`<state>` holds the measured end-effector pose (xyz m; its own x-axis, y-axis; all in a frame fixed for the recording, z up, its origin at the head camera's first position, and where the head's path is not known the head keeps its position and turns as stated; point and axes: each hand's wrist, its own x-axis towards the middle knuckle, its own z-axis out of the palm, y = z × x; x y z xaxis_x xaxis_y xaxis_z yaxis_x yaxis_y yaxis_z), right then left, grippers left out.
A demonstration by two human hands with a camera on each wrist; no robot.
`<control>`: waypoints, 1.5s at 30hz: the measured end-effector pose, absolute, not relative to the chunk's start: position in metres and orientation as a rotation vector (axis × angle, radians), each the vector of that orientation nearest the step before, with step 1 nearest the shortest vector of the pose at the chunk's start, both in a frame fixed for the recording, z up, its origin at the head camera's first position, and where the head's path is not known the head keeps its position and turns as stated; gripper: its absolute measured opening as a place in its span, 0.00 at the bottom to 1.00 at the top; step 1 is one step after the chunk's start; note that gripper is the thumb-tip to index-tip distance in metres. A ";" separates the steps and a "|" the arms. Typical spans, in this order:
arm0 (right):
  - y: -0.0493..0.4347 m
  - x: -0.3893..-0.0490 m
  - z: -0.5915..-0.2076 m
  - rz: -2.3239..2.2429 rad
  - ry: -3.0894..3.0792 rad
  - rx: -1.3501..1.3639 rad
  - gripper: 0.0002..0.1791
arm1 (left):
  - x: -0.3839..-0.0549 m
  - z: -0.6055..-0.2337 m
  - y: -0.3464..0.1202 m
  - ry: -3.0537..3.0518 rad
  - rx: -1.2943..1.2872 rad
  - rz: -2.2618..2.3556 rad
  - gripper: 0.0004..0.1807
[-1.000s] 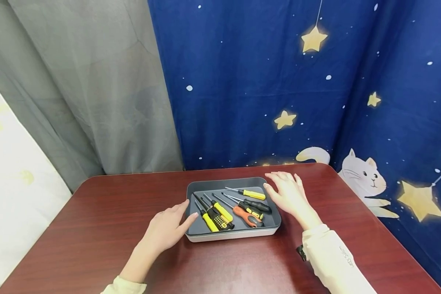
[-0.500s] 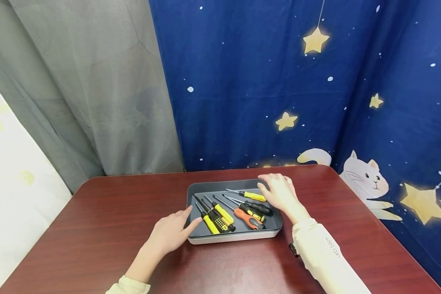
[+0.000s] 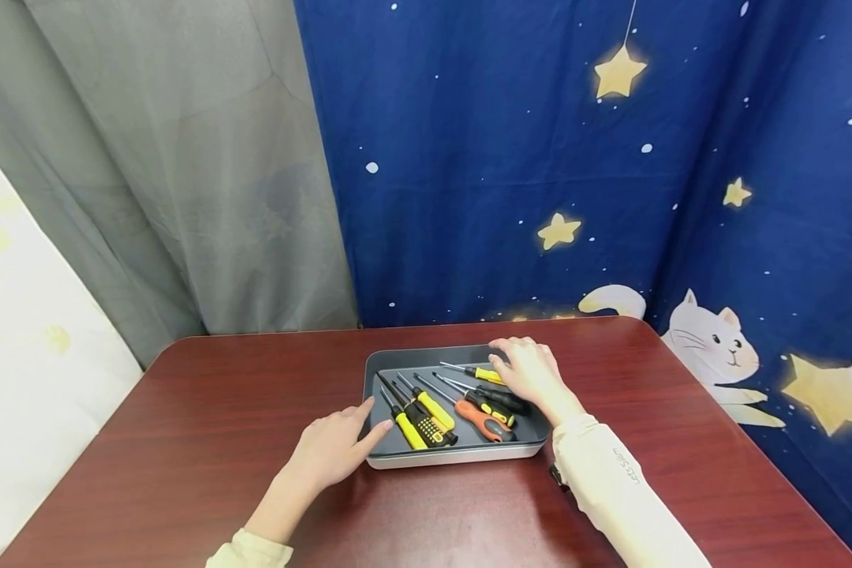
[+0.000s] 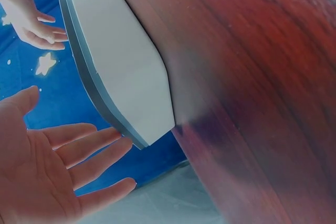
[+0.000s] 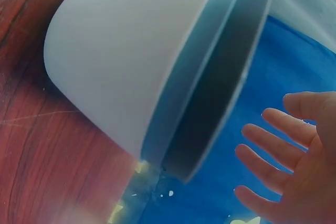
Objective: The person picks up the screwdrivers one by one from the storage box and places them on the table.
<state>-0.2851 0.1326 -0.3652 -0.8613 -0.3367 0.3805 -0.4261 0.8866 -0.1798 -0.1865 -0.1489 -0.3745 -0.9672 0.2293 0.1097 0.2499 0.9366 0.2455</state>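
Observation:
A shallow box (image 3: 457, 456), white outside and dark grey inside, stands on the table with several screwdrivers in it. Yellow-and-black screwdrivers (image 3: 409, 430) lie in its left half. An orange-and-grey screwdriver (image 3: 479, 420) and a black-handled one (image 3: 506, 399) are further right. My left hand (image 3: 332, 446) is at the box's left side, fingers extended; in the left wrist view its fingertips (image 4: 125, 142) meet the rim, though contact is uncertain. My right hand (image 3: 528, 371) hovers over the far right corner, partly covering a yellow screwdriver (image 3: 488, 375). The right wrist view shows its fingers spread, apart from the rim.
The reddish-brown wooden table (image 3: 255, 394) extends around the box. Behind it hang a grey curtain (image 3: 184, 158) and a blue curtain (image 3: 468, 158) with stars and a white cat. A dark band or device (image 3: 559, 478) shows at the right sleeve.
My right hand has moved left, from beside the box to over its far right corner. My left hand has shifted slightly right. Box and screwdrivers appear unmoved on the table.

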 end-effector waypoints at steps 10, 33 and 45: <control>0.126 -0.293 -0.370 0.376 -2.808 0.570 0.16 | -0.189 -0.374 -0.150 -3.014 -0.385 -0.399 0.34; 0.117 -0.303 -0.384 0.367 -2.901 0.566 0.14 | -0.190 -0.371 -0.150 -3.022 -0.391 -0.399 0.33; 0.117 -0.306 -0.390 0.360 -2.900 0.599 0.13 | -0.188 -0.369 -0.149 -3.025 -0.393 -0.398 0.33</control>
<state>-0.3057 0.1174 -0.3900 -0.9072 -0.3690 0.2021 -0.4072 0.8909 -0.2013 -0.1885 -0.1492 -0.3694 -0.9653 0.2423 0.0975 0.2593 0.9341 0.2456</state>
